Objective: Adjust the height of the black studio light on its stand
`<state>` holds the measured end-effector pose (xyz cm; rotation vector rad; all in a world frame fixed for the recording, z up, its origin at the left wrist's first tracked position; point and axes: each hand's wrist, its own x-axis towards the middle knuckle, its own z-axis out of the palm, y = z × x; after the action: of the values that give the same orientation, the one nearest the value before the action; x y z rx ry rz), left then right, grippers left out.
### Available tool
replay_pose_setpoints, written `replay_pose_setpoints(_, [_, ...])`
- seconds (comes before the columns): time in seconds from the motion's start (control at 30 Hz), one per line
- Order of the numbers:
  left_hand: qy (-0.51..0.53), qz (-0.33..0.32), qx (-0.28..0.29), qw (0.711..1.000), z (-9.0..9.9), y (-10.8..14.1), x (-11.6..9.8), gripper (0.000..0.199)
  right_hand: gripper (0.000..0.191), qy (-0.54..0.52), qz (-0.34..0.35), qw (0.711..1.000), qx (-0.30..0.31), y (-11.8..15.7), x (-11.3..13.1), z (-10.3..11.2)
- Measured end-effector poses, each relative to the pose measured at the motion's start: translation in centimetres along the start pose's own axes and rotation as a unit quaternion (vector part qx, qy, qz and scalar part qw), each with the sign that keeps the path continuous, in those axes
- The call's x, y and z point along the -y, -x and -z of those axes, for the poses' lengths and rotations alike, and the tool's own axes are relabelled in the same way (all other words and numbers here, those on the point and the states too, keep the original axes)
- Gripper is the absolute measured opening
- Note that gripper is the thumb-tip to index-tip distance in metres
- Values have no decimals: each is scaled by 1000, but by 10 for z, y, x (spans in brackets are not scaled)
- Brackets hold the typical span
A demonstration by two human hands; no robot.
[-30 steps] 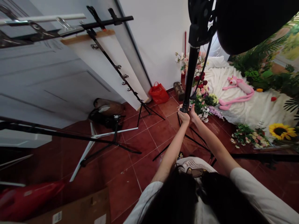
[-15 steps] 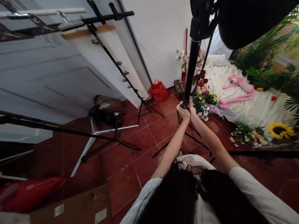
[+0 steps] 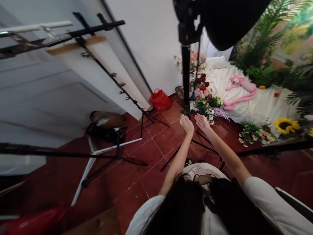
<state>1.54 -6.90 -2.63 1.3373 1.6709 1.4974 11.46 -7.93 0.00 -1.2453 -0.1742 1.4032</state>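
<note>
Head view: the change is in the grip. A moment ago both hands were closed around the black pole (image 3: 186,78); now both have let go of it. The left hand (image 3: 186,125) is open, its fingers raised and close together, just below the pole's lower end. The right hand (image 3: 201,122) is open wider, fingers (image 3: 197,118) spread, just to the right of that end. Neither appears to touch the pole, though the gap on the left is too small to be sure of.

The pole stands upright in the frame, with no hand on it. It rises to a black softbox (image 3: 227,19) at the top of the view, and thin black stand legs (image 3: 204,146) spread beneath it across the red tile floor (image 3: 166,143).

Just beyond the hands lie bunches of artificial flowers (image 3: 204,104), at the edge of a white fluffy throw (image 3: 259,109) that carries a pink plush toy (image 3: 241,89). A sunflower (image 3: 286,125) sits further right among more flowers. To the left are a red bag (image 3: 160,100), a second stand (image 3: 117,145) and a tall white board (image 3: 97,68) leaning against the wall.
</note>
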Motion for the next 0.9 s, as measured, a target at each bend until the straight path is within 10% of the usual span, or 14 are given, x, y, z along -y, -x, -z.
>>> replay_pose_setpoints(0.23, [-40,46,36,997,-23,90,25,64,17,-171,-8,982,-86,47,0,151])
replay_pose_setpoints(0.4, [47,84,316,944,-85,148,-2,36,18,-306,34,938,-159,98,3,226])
replay_pose_setpoints(0.53, [181,25,556,811,-137,185,-65,26,24,-422,81,884,-184,143,6,257])
replay_pose_setpoints(0.67, [282,-47,676,679,-173,229,-131,34,26,-496,111,845,-165,179,13,276])
replay_pose_setpoints(0.9, [264,-38,729,631,-189,288,-182,39,29,-509,156,839,-109,203,34,292])
